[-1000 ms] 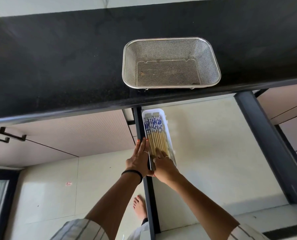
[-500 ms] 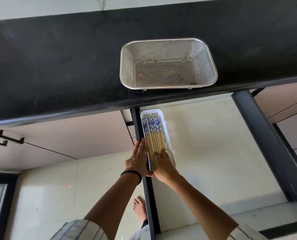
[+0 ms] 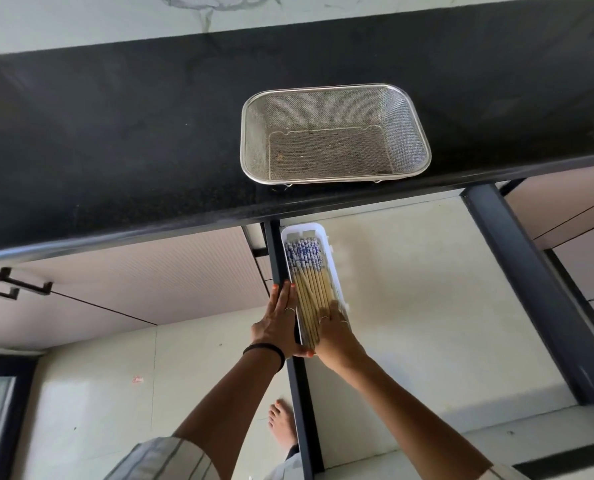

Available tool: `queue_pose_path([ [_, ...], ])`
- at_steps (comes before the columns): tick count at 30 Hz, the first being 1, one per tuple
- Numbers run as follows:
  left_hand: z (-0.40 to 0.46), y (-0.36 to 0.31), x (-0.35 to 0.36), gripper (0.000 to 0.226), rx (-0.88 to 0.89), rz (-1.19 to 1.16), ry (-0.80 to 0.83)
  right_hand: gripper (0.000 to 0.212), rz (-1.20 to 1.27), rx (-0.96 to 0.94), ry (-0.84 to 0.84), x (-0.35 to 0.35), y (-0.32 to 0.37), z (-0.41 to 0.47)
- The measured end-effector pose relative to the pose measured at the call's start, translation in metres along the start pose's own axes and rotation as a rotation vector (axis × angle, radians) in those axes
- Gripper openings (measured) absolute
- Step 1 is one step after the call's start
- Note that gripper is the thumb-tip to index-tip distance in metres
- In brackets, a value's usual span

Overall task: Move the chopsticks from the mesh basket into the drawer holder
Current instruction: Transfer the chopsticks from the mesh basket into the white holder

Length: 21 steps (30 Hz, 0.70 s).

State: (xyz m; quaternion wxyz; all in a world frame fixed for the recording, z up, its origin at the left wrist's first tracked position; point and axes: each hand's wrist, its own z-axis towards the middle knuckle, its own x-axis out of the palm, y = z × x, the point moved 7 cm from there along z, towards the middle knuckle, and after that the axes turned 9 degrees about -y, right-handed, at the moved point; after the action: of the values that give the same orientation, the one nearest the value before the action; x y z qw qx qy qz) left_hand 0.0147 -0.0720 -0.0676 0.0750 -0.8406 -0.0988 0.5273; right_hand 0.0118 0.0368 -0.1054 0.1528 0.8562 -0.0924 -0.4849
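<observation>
Bamboo chopsticks (image 3: pixel 309 282), blue-patterned at the far ends, lie bundled lengthwise in the white holder (image 3: pixel 337 271) inside the open drawer. Left hand (image 3: pixel 278 327) lies flat with straight fingers along the holder's left side. Right hand (image 3: pixel 335 336) rests on the chopsticks' near ends, fingers fairly straight, gripping nothing as far as visible. Beyond the holder, on the black counter (image 3: pixel 115 133), the mesh basket (image 3: pixel 254 133) holds no chopsticks. Transfer looks done; only tidying and closing the drawer seem left. No readable writing or brand anywhere.
</observation>
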Motion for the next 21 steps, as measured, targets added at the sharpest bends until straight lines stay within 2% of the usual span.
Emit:
queue_pose_path([
  [7, 0.0, 0.0, 0.001, 0.131, 0.003, -0.005, 0.01, 0.08, -0.072, -0.005, 0.08, 0.01, 0.004, -0.003],
  [13, 0.001, 0.001, 0.002, 0.131, 0.006, -0.017, 0.004, 0.063, -0.122, -0.059, 0.045, 0.014, 0.003, -0.006],
  [21, 0.0, 0.0, 0.0, 0.124, 0.014, -0.024, 0.004, 0.067, -0.134, -0.131, -0.031, 0.007, 0.013, -0.007],
])
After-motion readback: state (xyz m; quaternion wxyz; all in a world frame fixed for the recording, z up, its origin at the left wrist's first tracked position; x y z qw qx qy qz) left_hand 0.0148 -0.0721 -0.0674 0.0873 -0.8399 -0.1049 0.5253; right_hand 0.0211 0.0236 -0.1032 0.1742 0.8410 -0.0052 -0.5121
